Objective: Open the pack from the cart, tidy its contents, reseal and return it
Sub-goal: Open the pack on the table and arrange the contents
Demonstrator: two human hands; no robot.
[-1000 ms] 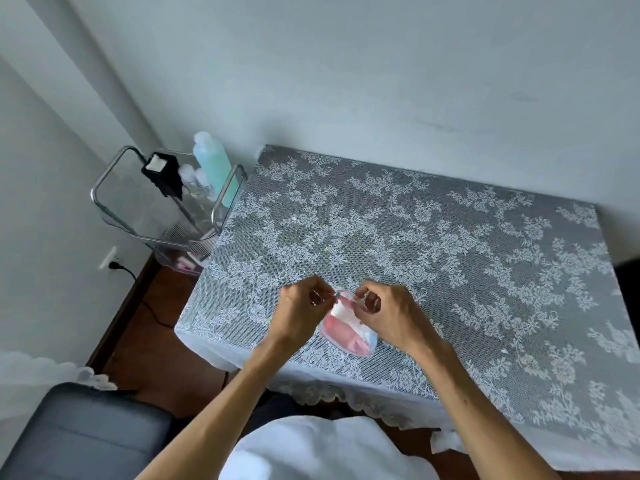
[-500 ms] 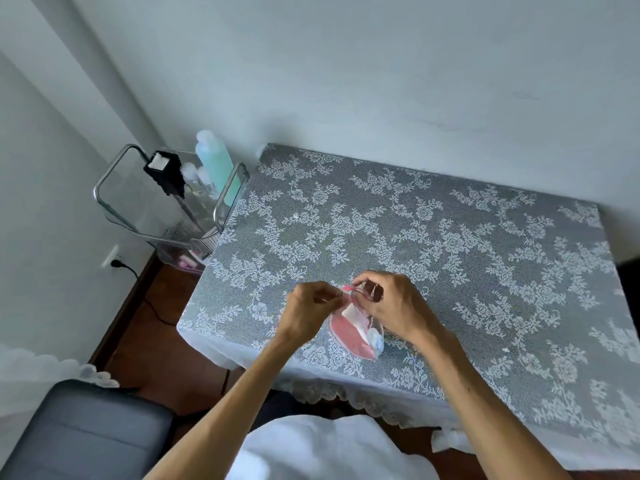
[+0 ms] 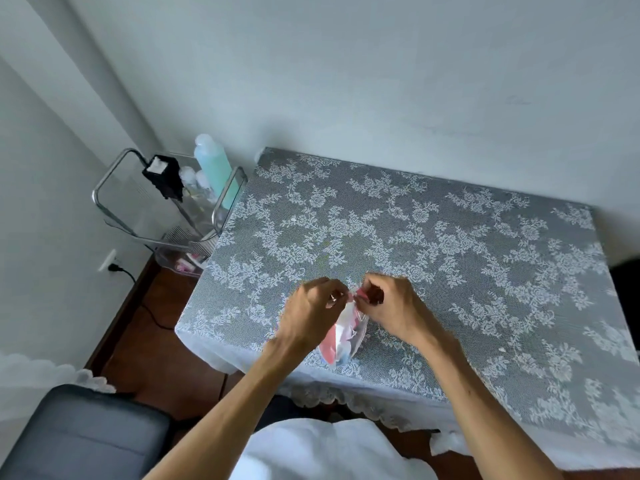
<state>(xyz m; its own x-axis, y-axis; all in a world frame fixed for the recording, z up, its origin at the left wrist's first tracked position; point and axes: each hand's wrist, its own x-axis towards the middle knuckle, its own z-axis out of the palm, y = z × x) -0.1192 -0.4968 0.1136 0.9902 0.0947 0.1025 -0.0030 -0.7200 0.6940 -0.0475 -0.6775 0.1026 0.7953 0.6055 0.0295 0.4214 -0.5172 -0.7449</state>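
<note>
A small clear plastic pack (image 3: pixel 341 342) with pink, white and blue contents stands on edge near the front of the lace-covered table (image 3: pixel 450 258). My left hand (image 3: pixel 313 313) pinches the pack's top edge from the left. My right hand (image 3: pixel 388 306) pinches the same top edge from the right, fingers almost touching the left hand's. The pack's upper rim is hidden between my fingers. The clear cart (image 3: pixel 166 209) stands off the table's left side.
The cart holds a tall teal bottle (image 3: pixel 214 168), a black box (image 3: pixel 162 174) and small white items. A wall socket with a black cord (image 3: pixel 112 266) is low on the left wall. A dark padded seat (image 3: pixel 79 434) sits at bottom left.
The pack has turned from lying flat and facing me to standing narrow, edge-on. Both hands have drawn closer together at its top.
</note>
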